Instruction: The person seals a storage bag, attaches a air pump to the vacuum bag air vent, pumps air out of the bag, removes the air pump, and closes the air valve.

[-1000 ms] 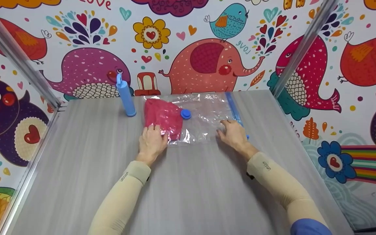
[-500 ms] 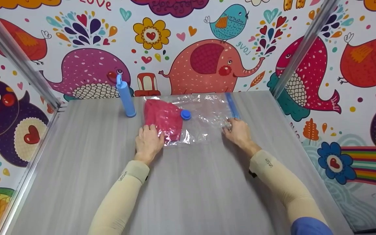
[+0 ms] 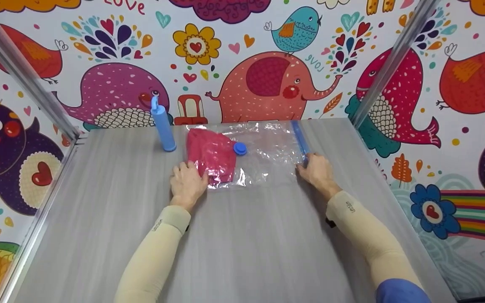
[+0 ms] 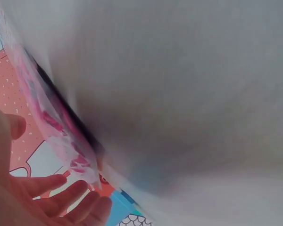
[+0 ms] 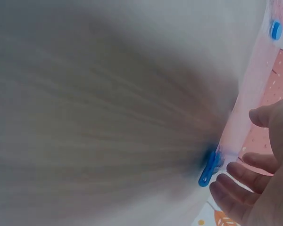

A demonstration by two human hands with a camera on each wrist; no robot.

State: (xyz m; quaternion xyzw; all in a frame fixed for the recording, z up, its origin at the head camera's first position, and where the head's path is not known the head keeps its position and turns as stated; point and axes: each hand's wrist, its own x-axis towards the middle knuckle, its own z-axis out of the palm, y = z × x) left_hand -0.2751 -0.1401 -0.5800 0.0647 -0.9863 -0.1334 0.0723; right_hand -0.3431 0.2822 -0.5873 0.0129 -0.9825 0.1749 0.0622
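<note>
A clear vacuum storage bag (image 3: 263,168) lies flat at the back of the table, with a folded pinkish-red cloth (image 3: 211,153) in its left part. A round blue valve (image 3: 240,148) sits beside the cloth, and a blue zip strip (image 3: 300,139) runs along the right end. My left hand (image 3: 187,183) is at the bag's front left corner, its fingers loosely spread in the left wrist view. At the zip end is my right hand (image 3: 319,171), fingers relaxed and apart. The right wrist view shows the blue zip slider (image 5: 208,169) just beyond those fingertips.
A light blue hand pump (image 3: 164,128) stands upright left of the bag, near the back wall. The grey table (image 3: 242,244) extends in front of both hands. Printed panels with metal posts (image 3: 379,80) border the back and sides.
My right hand has slid right from over the bag to its zip end. My left hand has drawn slightly left and back from the cloth. The bag stays in place.
</note>
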